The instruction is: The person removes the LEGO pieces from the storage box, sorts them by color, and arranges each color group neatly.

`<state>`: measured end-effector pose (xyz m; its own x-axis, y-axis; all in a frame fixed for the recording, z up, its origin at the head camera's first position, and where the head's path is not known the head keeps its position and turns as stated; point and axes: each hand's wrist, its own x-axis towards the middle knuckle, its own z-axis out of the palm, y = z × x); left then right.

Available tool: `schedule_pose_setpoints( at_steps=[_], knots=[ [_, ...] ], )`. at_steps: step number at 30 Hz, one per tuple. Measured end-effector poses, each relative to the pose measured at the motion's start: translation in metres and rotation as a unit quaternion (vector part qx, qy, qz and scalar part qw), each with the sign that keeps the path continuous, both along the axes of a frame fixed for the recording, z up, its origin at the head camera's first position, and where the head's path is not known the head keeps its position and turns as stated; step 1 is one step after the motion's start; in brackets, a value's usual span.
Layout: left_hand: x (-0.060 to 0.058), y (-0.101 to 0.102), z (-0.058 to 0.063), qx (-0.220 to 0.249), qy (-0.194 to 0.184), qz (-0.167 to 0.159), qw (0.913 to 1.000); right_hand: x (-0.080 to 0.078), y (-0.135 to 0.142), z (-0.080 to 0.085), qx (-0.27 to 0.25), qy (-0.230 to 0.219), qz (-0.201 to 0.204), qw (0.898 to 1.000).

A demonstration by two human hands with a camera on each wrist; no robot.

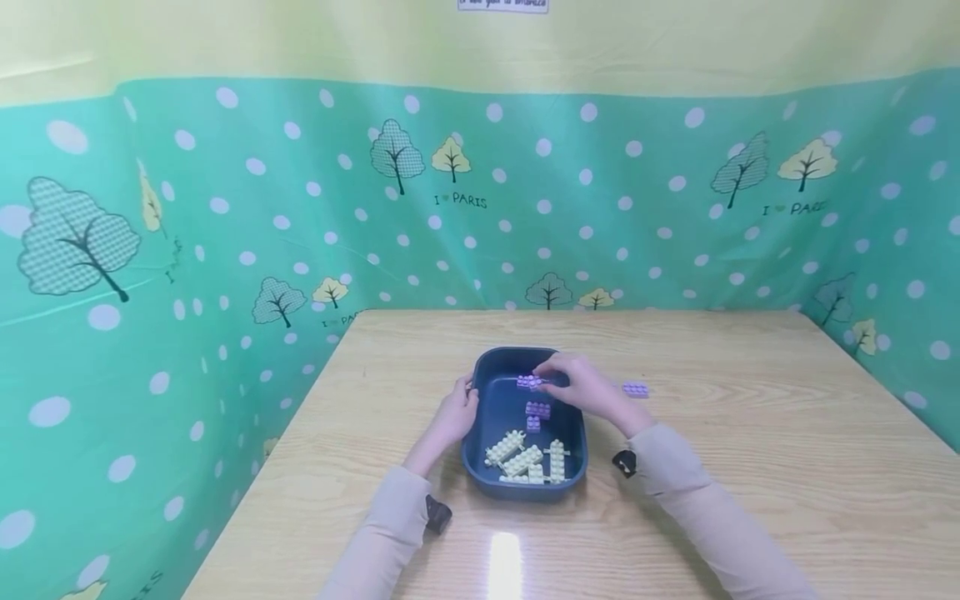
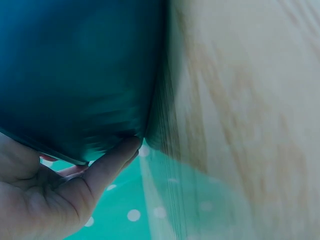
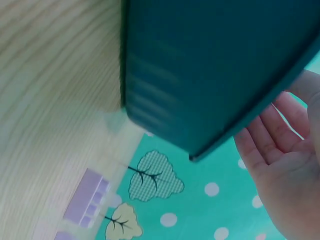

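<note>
A dark blue rectangular bin [image 1: 487, 392] stands on the table. My left hand [image 1: 454, 414] grips its left rim; in the left wrist view that hand [image 2: 55, 200] is against the bin's outer wall [image 2: 85, 75]. Inside, near the far end, my right hand [image 1: 582, 386] pinches a purple building block [image 1: 528, 382] between thumb and fingers. That block is out of sight in the right wrist view, where the bin's wall [image 3: 200, 65] hides the fingertips. Below it in the bin lie purple blocks [image 1: 537, 409], and several pale yellow-green blocks [image 1: 522, 461] gather at the near end.
Right of the bin, a loose purple block [image 1: 635, 389] lies on the wooden table [image 1: 750, 433]. A green dotted curtain [image 1: 637, 242] surrounds the back and sides. Dark wrist devices [image 1: 438, 515] show at both sleeves.
</note>
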<state>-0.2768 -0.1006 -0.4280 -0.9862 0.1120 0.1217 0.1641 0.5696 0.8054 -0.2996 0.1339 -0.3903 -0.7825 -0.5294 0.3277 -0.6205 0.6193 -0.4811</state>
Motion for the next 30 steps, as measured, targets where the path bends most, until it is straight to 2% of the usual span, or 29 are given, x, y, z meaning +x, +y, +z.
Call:
schedule_pose_setpoints(
  at_steps=[8,16,24,27,30],
  knots=[
    [0.000,0.000,0.000,0.001,-0.005,-0.002,1.0000,-0.001,0.016,0.000,-0.019,-0.020,-0.030,0.999],
    [0.000,0.000,0.000,-0.002,-0.004,-0.003,1.0000,-0.002,0.033,0.000,-0.031,-0.020,-0.050,0.998],
    [0.000,-0.001,0.000,-0.005,-0.004,-0.003,1.0000,-0.002,0.053,0.001,-0.082,-0.107,-0.078,0.988],
    [0.000,-0.001,0.000,-0.005,-0.003,-0.003,1.0000,-0.002,0.060,0.001,-0.075,-0.096,-0.093,0.988],
    [0.000,-0.001,0.000,-0.005,-0.003,-0.004,1.0000,-0.003,0.067,0.001,-0.050,-0.059,-0.104,0.992]
  ],
)
